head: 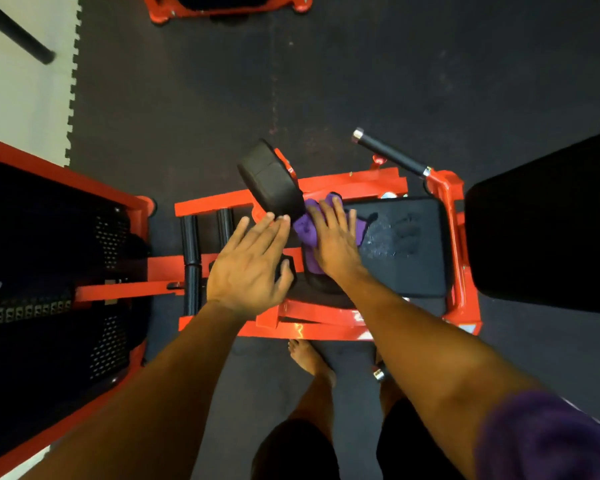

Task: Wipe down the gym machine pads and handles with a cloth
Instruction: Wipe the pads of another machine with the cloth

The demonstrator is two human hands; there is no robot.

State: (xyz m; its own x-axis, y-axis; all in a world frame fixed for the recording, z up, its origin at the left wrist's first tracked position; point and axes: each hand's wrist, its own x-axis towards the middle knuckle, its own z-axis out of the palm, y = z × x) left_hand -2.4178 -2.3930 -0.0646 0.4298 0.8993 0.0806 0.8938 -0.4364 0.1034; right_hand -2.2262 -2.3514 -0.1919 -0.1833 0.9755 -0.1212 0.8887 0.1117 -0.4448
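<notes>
Purple cloth [307, 230] bunched on the near-left end of the black seat pad [406, 244], right beside the round roller pad [269, 180]. Right hand [335, 242] lies flat on top of the cloth, fingers straight and a little spread, pressing it down; fingertips reach the cloth's far edge by the roller. Left hand [250, 263] hovers just left of it, fingers straight and close together, tips touching or almost touching the roller's near rim, cannot tell which. Thumb angled toward a small black part on the frame. Left hand holds nothing.

Seat pad shows wet streaks and a smeared patch to the right of the cloth. Roller pad tilted, mounted on the red frame [326, 329]. Black handle [390, 154] with a chrome tip sticks out beyond the seat, far right. Two black foam rollers [191, 237] sit left of the hands. Big black back pad [548, 223] at the right edge. Perforated black guard [108, 292] in a red frame at left. Dark rubber floor [361, 81] underneath; person's bare foot [309, 358] near the frame.
</notes>
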